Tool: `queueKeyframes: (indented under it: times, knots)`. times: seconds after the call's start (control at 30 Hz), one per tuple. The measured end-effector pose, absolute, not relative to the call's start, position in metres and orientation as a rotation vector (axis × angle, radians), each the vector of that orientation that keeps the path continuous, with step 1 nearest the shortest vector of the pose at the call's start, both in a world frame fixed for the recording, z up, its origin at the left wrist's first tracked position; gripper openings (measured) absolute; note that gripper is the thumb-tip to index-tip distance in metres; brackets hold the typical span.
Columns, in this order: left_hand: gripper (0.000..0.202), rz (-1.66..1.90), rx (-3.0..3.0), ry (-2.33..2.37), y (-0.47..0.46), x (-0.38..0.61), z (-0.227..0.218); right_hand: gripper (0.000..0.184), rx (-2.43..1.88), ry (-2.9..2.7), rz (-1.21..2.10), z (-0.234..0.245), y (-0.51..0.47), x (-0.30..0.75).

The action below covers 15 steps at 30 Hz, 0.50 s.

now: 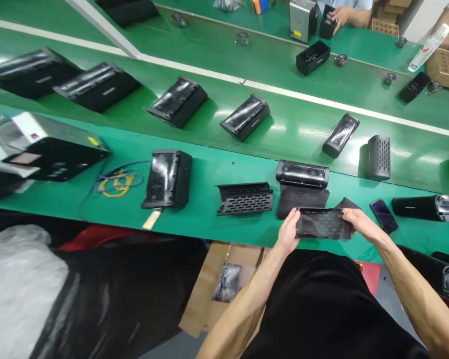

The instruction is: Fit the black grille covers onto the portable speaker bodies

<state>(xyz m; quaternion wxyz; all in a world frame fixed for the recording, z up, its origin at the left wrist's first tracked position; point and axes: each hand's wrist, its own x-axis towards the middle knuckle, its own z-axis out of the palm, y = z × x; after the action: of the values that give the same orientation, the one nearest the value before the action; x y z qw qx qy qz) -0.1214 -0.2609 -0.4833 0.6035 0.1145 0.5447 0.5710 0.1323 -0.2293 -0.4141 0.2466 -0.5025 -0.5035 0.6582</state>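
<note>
Between my two hands is a slotted black speaker grille (pixel 324 224), with what looks like thin dark mesh cloth over its slots. My left hand (pixel 289 232) grips its left end, and my right hand (pixel 361 223) pinches its right end. Just beyond lies a stack of black cloth (pixel 301 197), partly hidden by the grille. A black speaker body (pixel 302 173) rests on its side at the far edge of the cloth. To the left, a second slotted grille (pixel 245 199) lies on the green bench.
A phone (pixel 384 215) and a black cylindrical speaker (pixel 426 207) lie to the right. Leftward stand a larger speaker (pixel 167 178), coiled cables (pixel 115 183) and a metal-cased machine (pixel 52 144). Several speakers sit on the green belt (pixel 217 149); a co-worker's hand (pixel 342 17) holds a black housing across it.
</note>
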Motion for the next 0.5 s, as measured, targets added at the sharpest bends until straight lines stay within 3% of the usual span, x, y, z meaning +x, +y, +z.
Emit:
queueKeyframes:
  times: [0.2, 0.33, 0.4, 0.5]
  knots:
    - [0.063, 1.198, 0.581, 1.17, -0.266, -0.126, -0.458, 0.035, -1.495, -1.7, 1.559, -0.413, -0.242, 0.147]
    - [0.056, 1.13, 0.747, 1.216, -0.267, -0.122, -0.438, 0.047, -1.725, -1.594, 1.21, -0.426, -0.25, 0.151]
    - [0.051, 1.099, 0.739, 1.219, -0.267, -0.121, -0.428, 0.051, -1.698, -1.457, 1.269, -0.439, -0.251, 0.152]
    - [0.05, 1.045, 0.694, 1.195, -0.267, -0.119, -0.414, 0.051, -1.455, -1.259, 1.661, -0.455, -0.251, 0.15]
